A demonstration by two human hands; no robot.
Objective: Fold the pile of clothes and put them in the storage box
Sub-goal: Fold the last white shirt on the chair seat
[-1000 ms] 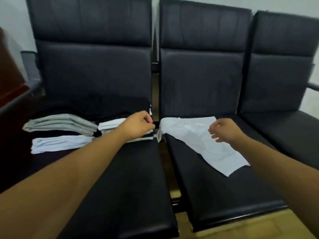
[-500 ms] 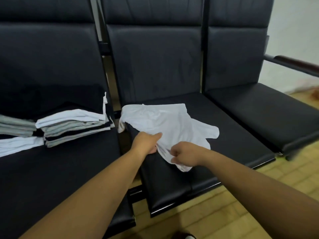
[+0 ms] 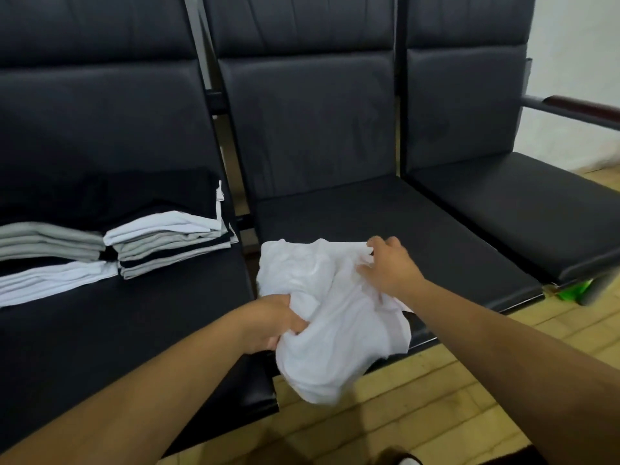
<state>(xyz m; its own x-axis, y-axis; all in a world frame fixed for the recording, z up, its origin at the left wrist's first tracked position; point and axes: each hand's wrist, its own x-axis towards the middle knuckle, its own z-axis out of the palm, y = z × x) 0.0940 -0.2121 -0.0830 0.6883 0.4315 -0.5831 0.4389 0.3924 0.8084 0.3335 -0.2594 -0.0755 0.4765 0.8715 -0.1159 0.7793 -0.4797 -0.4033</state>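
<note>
A crumpled white garment lies over the front of the middle black seat and hangs past its edge. My left hand is clenched on its near left part. My right hand rests on its far right edge, fingers on the cloth. Folded clothes sit on the left seat: a white, grey and black stack, a grey stack at the far left, and a folded white piece in front. No storage box is in view.
Three joined black seats stand against a white wall; the right seat holds nothing. A dark armrest juts out at the right. A green object shows under the right seat. The floor is yellow tile.
Both hands have bunched the white garment and pulled it toward the seat's front edge. My right hand moved up to its far right edge. The camera tilted down.
</note>
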